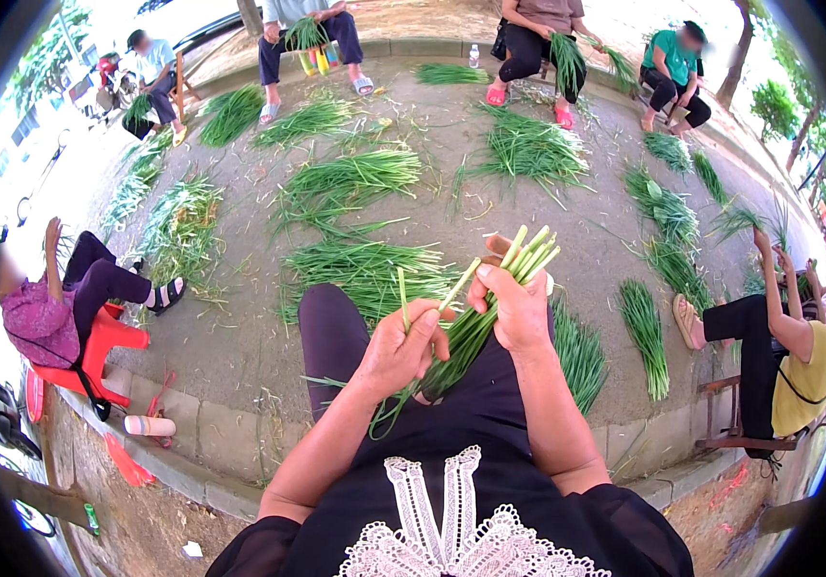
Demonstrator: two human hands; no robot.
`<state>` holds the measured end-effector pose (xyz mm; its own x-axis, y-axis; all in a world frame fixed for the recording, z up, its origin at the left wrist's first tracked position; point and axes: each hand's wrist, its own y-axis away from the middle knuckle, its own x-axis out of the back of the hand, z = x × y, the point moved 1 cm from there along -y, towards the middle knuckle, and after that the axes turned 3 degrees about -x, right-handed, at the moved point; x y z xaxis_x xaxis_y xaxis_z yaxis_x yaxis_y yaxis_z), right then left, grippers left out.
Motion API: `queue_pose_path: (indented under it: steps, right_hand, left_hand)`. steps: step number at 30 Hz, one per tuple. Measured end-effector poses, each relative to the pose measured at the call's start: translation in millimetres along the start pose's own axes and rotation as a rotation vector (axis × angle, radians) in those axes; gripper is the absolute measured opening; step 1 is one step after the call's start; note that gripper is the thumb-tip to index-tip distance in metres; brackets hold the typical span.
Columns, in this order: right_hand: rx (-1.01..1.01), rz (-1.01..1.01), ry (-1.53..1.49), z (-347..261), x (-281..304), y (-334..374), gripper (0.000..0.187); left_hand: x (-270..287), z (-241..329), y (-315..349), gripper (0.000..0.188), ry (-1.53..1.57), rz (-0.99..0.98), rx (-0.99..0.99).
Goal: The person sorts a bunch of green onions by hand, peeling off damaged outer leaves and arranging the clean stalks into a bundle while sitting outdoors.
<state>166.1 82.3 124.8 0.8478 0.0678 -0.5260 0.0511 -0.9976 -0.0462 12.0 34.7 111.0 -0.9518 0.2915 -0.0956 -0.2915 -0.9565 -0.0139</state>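
Over my lap my right hand [517,306] is wrapped round a bunch of long green chives [464,348], their pale cut ends pointing up and away from me. The dark leaves hang down toward my thighs. Just left of it, my left hand [407,344] pinches a chive stalk [402,287] between thumb and fingers. Another stalk slants from the bunch across to this hand. Beyond my knees lies a wide heap of chives [360,274] on the ground, and a bundle [578,356] rests beside my right leg.
More chive piles [533,149] and loose trimmings cover the paving. Several people sit around it. One is on a red plastic stool [105,351] at left, another on a wooden chair [745,438] at right. A clear bottle [474,56] stands at the far side.
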Motion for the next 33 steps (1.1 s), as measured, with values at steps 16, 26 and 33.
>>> queue_pose_path:
  steps: [16, 26, 33]
  right_hand:
    - [-0.054, -0.119, 0.061, 17, -3, 0, 0.009]
    - [0.01, -0.186, 0.039, 10, 13, 5, 0.013]
    - [-0.007, -0.177, 0.026, 1, 10, 8, 0.005]
  left_hand:
    - [-4, -7, 5, 0.027, 0.17, 0.094, 0.054]
    - [-15, -6, -3, 0.027, 0.143, 0.104, 0.046]
    - [-14, -11, -2, 0.027, 0.162, 0.094, 0.066]
